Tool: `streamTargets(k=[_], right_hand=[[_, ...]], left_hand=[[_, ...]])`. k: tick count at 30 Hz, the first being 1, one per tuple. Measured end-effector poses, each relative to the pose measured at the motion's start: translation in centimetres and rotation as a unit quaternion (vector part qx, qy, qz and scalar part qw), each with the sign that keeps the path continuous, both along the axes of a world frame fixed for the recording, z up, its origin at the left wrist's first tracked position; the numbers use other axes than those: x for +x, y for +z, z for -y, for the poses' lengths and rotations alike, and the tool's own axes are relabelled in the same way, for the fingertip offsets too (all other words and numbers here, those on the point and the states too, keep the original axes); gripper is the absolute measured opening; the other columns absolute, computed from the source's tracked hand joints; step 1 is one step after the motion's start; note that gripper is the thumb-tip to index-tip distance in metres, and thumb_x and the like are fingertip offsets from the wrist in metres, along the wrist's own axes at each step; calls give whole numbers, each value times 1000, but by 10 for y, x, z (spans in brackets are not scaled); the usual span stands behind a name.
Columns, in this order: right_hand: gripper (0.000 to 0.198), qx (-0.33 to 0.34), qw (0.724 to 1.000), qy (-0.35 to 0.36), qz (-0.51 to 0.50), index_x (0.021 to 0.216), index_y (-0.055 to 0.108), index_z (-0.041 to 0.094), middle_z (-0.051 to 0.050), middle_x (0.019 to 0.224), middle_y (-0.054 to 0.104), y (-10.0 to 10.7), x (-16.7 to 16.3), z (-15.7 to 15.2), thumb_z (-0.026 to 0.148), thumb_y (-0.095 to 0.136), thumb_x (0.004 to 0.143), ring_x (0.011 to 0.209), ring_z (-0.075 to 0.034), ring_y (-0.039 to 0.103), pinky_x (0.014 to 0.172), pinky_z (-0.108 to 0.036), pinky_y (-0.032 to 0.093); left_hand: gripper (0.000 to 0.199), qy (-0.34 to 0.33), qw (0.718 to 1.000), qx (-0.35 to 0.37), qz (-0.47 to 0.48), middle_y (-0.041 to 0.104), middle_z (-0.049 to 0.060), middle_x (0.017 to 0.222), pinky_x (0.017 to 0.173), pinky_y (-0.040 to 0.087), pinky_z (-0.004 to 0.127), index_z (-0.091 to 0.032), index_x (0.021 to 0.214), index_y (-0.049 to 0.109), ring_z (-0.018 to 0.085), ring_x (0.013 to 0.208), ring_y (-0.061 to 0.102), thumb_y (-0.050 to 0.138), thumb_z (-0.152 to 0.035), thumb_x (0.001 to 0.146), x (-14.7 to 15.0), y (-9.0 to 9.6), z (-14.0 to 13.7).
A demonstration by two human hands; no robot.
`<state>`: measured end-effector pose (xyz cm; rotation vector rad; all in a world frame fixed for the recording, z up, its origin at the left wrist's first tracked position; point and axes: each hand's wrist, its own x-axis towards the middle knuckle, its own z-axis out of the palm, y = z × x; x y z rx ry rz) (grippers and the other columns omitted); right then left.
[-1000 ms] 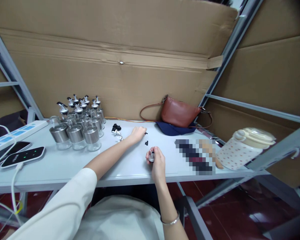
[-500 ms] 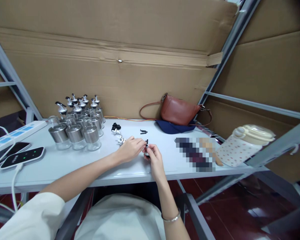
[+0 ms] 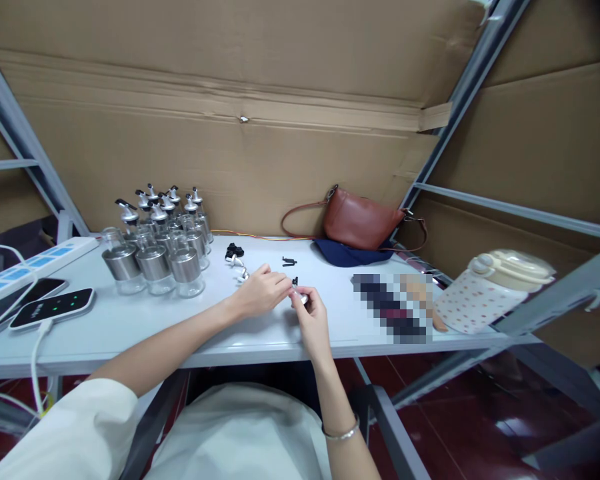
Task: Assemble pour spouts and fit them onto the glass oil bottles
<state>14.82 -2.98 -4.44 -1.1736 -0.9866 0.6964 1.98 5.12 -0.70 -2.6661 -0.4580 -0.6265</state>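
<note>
My right hand (image 3: 312, 319) is closed around a small silver pourer spout (image 3: 304, 299), the same kind as on the finished bottles, held just above the table. A black piece (image 3: 295, 282) sticks up at its tip. My left hand (image 3: 264, 293) meets it there, its fingertips pinched at the tip and partly hiding it. Left of and behind that hand lie loose silver spouts (image 3: 237, 262) and a small pile of black caps (image 3: 234, 251). Two thin black pieces (image 3: 289, 261) rest on the table beyond my hands.
Several glass bottles with steel bands (image 3: 185, 265) stand at the left, those behind fitted with spouts. Left of them are a power strip (image 3: 40, 265) and a phone-like device (image 3: 53, 309). A brown bag (image 3: 363, 220) sits on a navy cap (image 3: 350, 255). A dotted flask (image 3: 475, 297) is at right.
The spout in my right hand has tipped, its silver base now turned toward the right. My left fingers stay at its tip. The view has shifted slightly.
</note>
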Motion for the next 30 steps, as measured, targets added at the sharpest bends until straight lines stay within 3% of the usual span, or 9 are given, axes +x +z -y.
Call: streamTargets(k=[8,14,18,24,27,30], right_hand=[[24,19,999,-46,17,78,54,20,5,64,48,-2,-1,1,39,65,71,57,-12,40,57,-25,35],[29,32,999,5,17,63,57,18,0,68,53,0,1,-1,44,60,75,63,-13,49,59,-25,39],[26,12,999,34,26,76,64,17,-2,73,59,-1,0,-4,43,64,73,62,-14,52,60,-27,42],[32,10,996,53,-75,85,55,20,1,69,63,-9,0,-6,46,66,71,58,-14,57,57,-26,47],[33,-4,996,31,-81,76,52,20,4,62,59,-10,2,-6,49,65,71,53,-12,56,53,-24,46],[36,-4,996,33,-87,71,46,21,4,60,58,-9,0,-4,54,63,72,49,-12,54,49,-24,45]], left_hand=[[36,3,998,-51,24,62,4,74,67,24,33,-15,81,51,14,61,48,21,-23,98,4,-8,5],[38,10,993,-107,50,61,2,72,70,27,32,-16,78,51,14,64,50,22,-28,99,3,-7,4],[33,-2,985,-165,49,61,2,77,72,33,29,-16,81,52,13,67,52,27,-30,98,2,-7,0],[28,-49,967,-245,53,60,7,96,76,43,29,-16,104,50,18,84,58,44,-41,92,2,-7,4],[38,-88,968,-231,37,60,10,103,81,44,30,-15,110,48,19,91,59,52,-45,87,2,-9,3],[32,-85,980,-176,37,63,10,99,79,43,31,-13,108,51,19,87,59,46,-40,91,1,-11,0]])
